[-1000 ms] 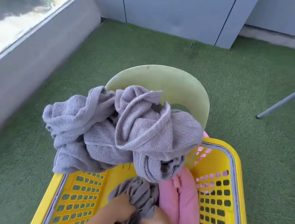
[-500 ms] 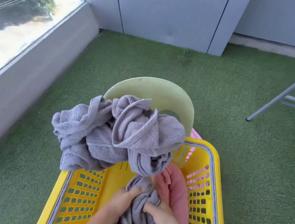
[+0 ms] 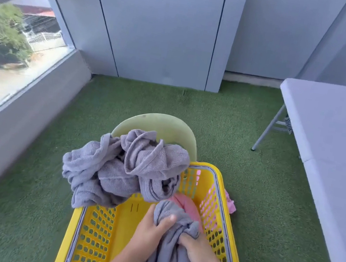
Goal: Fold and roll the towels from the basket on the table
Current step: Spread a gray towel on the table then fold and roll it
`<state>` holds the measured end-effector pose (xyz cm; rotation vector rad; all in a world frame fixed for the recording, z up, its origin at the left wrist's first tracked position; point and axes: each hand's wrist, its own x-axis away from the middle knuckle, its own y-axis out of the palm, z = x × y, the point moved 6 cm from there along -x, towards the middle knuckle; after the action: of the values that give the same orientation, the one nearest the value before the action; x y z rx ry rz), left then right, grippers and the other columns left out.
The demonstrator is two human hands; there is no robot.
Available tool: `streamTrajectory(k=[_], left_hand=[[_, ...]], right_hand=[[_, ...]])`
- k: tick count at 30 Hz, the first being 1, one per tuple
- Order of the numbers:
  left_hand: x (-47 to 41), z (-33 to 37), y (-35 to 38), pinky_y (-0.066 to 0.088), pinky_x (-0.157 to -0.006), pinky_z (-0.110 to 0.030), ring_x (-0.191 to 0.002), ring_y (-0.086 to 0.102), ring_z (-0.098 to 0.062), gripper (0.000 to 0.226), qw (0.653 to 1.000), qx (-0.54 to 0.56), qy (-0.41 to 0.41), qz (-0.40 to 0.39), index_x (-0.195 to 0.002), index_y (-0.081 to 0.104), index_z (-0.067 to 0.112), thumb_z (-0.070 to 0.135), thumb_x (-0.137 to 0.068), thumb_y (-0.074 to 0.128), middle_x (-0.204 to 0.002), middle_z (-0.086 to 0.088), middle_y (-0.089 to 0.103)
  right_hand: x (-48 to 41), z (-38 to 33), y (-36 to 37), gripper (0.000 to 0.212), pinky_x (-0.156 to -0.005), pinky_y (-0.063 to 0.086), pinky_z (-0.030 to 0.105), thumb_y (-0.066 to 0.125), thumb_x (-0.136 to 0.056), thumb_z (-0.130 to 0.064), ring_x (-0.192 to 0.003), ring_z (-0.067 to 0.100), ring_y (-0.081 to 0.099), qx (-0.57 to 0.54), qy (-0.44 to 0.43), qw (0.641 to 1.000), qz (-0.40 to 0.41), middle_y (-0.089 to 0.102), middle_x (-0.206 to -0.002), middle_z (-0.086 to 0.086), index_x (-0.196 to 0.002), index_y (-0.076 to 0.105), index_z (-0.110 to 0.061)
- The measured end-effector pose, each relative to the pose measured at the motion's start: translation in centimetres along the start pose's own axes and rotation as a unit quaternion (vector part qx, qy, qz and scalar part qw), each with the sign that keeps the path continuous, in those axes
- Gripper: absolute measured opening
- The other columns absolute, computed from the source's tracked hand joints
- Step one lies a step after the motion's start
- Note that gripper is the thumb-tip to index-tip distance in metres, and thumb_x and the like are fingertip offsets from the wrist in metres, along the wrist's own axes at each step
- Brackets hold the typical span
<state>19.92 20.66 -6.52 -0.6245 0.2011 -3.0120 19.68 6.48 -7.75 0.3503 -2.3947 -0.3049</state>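
A yellow perforated basket (image 3: 94, 239) stands on the green turf at the bottom centre. Both my hands are inside it. My left hand (image 3: 150, 230) grips a crumpled grey towel (image 3: 169, 253) from the left, and my right hand (image 3: 197, 254) grips the same towel from the right. A pile of twisted grey towels (image 3: 124, 168) hangs over the basket's far-left rim. A pink towel (image 3: 187, 206) lies at the bottom of the basket behind the held one. The white table (image 3: 335, 139) stands at the right.
A pale green chair back (image 3: 159, 124) rises just behind the basket. A low grey ledge with a window (image 3: 17, 72) runs along the left. Grey wall panels close the far side. A pink scrap (image 3: 230, 204) lies on the turf right of the basket.
My hands have lifted the grey towel higher out of the basket. The view has tilted up and to the right, bringing the white table into sight.
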Motion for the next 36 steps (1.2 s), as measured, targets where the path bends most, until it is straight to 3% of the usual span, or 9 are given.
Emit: streamTrajectory(k=[4, 7, 11, 15, 18, 21, 27, 31, 36], left_hand=[[3.9, 3.6, 0.3, 0.047, -0.101, -0.026, -0.131, 0.054, -0.01, 0.089, 0.98, 0.047, 0.095, -0.169, -0.146, 0.038, 0.024, 0.046, -0.073, 0.084, -0.141, 0.004, 0.057], [6.1, 6.7, 0.3, 0.047, -0.1, -0.024, -0.126, 0.058, -0.011, 0.074, 0.97, -0.004, 0.143, -0.196, -0.139, 0.047, 0.017, 0.022, -0.075, 0.084, -0.133, 0.004, 0.064], [8.1, 12.4, 0.6, 0.051, -0.094, -0.034, -0.111, 0.066, -0.01, 0.044, 0.972, -0.007, 0.211, -0.1, -0.118, 0.066, 0.023, 0.028, -0.076, 0.081, -0.114, 0.007, 0.073], [10.8, 18.7, 3.3, 0.055, -0.086, -0.032, -0.105, 0.069, -0.013, 0.024, 0.964, 0.086, 0.239, -0.076, -0.112, 0.07, 0.025, 0.018, -0.09, 0.073, -0.109, 0.004, 0.075], [12.8, 23.1, 7.0, 0.057, -0.087, -0.032, -0.103, 0.071, -0.014, 0.017, 0.951, 0.128, 0.264, -0.099, -0.109, 0.072, 0.024, 0.016, -0.094, 0.067, -0.105, 0.003, 0.076], [14.7, 26.9, 11.4, 0.056, -0.089, -0.034, -0.103, 0.071, -0.014, 0.015, 0.936, 0.128, 0.305, -0.122, -0.11, 0.072, 0.022, 0.019, -0.097, 0.066, -0.106, 0.003, 0.076], [17.4, 33.6, 21.4, 0.055, -0.095, -0.046, -0.102, 0.072, -0.018, 0.019, 0.921, 0.135, 0.305, -0.2, -0.107, 0.074, 0.023, 0.036, -0.096, 0.067, -0.105, 0.002, 0.077], [20.1, 37.0, 30.5, 0.057, -0.086, -0.034, -0.093, 0.073, -0.011, 0.013, 0.906, 0.144, 0.288, -0.275, -0.104, 0.071, 0.023, 0.031, -0.095, 0.066, -0.094, 0.01, 0.077], [24.5, 39.7, 43.1, 0.056, -0.081, -0.033, -0.095, 0.071, -0.019, 0.012, 0.891, 0.176, 0.279, -0.313, -0.103, 0.065, 0.02, 0.02, -0.092, 0.063, -0.098, 0.0, 0.074]], right_hand=[[4.4, -3.1, 0.6, 0.022, -0.082, 0.056, 0.043, 0.057, -0.09, -0.002, -0.1, 0.037, 0.069, -0.039, -0.068, 0.997, 0.022, 0.07, -0.108, 0.026, -0.107, 0.071, -0.004], [7.9, -6.2, 1.6, 0.022, -0.078, 0.057, 0.04, 0.052, -0.092, 0.0, -0.093, 0.033, 0.07, -0.031, -0.128, 0.99, 0.049, 0.072, -0.103, 0.024, -0.099, 0.073, -0.005], [12.3, -11.3, 2.3, 0.019, -0.077, 0.055, 0.039, 0.06, -0.081, -0.005, -0.094, 0.031, 0.068, 0.004, -0.24, 0.964, 0.118, 0.073, -0.097, 0.017, -0.096, 0.071, -0.011], [17.7, -16.2, 1.5, 0.021, -0.093, 0.054, 0.051, 0.065, -0.087, -0.019, -0.1, 0.031, 0.07, 0.027, -0.284, 0.948, 0.139, 0.073, -0.105, 0.017, -0.106, 0.071, -0.013], [21.7, -18.4, -0.1, 0.035, -0.096, 0.052, 0.046, 0.063, -0.094, -0.034, -0.105, 0.032, 0.069, -0.013, -0.265, 0.957, 0.113, 0.072, -0.111, 0.02, -0.115, 0.069, -0.008], [26.2, -20.4, -3.4, 0.04, -0.095, 0.053, 0.043, 0.064, -0.092, -0.038, -0.104, 0.03, 0.07, -0.012, -0.31, 0.939, 0.15, 0.073, -0.108, 0.017, -0.114, 0.069, -0.006], [34.8, -22.0, -13.2, 0.023, -0.097, 0.052, 0.049, 0.071, -0.088, -0.017, -0.1, 0.032, 0.07, 0.065, -0.372, 0.889, 0.259, 0.074, -0.104, 0.015, -0.108, 0.071, -0.007], [39.8, -21.8, -18.8, 0.032, -0.095, 0.054, 0.041, 0.072, -0.084, -0.006, -0.103, 0.026, 0.07, 0.124, -0.377, 0.878, 0.269, 0.074, -0.108, 0.009, -0.115, 0.066, -0.011], [47.8, -23.0, -28.9, 0.025, -0.085, 0.056, 0.04, 0.075, -0.071, -0.013, -0.089, 0.016, 0.073, 0.128, -0.437, 0.787, 0.417, 0.077, -0.092, -0.001, -0.094, 0.072, -0.024]])
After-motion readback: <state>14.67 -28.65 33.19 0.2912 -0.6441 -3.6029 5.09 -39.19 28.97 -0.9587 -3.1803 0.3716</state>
